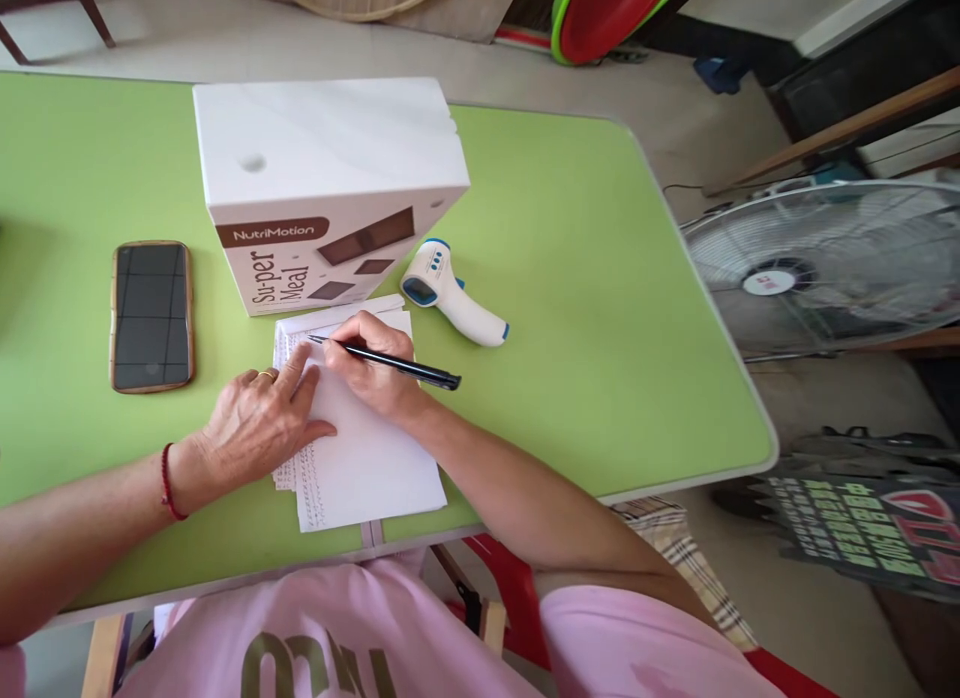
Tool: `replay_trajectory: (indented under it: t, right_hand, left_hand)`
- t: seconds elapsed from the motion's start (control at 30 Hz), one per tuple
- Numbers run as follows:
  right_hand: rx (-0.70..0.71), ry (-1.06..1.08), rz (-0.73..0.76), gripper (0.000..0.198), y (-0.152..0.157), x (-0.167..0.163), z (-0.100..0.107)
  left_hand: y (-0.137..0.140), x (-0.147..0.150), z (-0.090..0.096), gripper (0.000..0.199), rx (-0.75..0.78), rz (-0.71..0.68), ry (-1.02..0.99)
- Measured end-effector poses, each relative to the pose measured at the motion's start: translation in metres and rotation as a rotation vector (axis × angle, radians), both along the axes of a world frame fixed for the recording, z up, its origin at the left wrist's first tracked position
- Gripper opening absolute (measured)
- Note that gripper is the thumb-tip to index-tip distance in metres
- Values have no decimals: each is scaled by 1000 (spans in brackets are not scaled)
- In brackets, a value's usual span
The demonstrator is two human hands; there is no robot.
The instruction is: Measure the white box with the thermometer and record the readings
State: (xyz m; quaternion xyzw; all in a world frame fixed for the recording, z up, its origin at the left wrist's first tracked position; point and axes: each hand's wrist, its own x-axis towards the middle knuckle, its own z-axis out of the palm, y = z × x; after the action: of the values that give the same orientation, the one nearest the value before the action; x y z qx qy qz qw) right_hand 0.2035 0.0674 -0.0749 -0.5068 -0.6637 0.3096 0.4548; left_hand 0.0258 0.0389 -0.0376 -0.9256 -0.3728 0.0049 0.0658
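My right hand [373, 363] grips a black pen [405, 366], its tip touching a white sheet of paper [375, 468] near the top. Several sheets lie stacked there, with rows of small handwriting down their left side. Flat on the stack's left part, my left hand [259, 418] has its fingers spread, the index fingertip close to the pen's tip. A ring and a red bracelet are on this hand and wrist. Just beyond the paper stands a white box [330, 148] marked NutriMotion. To the right of the box lies a white and blue infrared thermometer [454, 293].
A phone in a brown case [152, 316] lies on the left of the green table [585, 278]. Past the table's right edge stands a large fan [817, 268]. A printed black bag-like item [862, 518] is at the lower right. Red and green basins [607, 18] lean at the back.
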Motion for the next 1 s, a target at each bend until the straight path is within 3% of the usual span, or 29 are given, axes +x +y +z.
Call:
replay_trajectory:
  t: [0.6,1.0]
  right_hand:
    - [-47,-91,2,22,2,-3,1]
    - [-30,-91,38,21,3,-2,2]
  left_hand:
    - [1,1,2,56,-63,16,46]
    - [0,0,-1,56,-24,3,6]
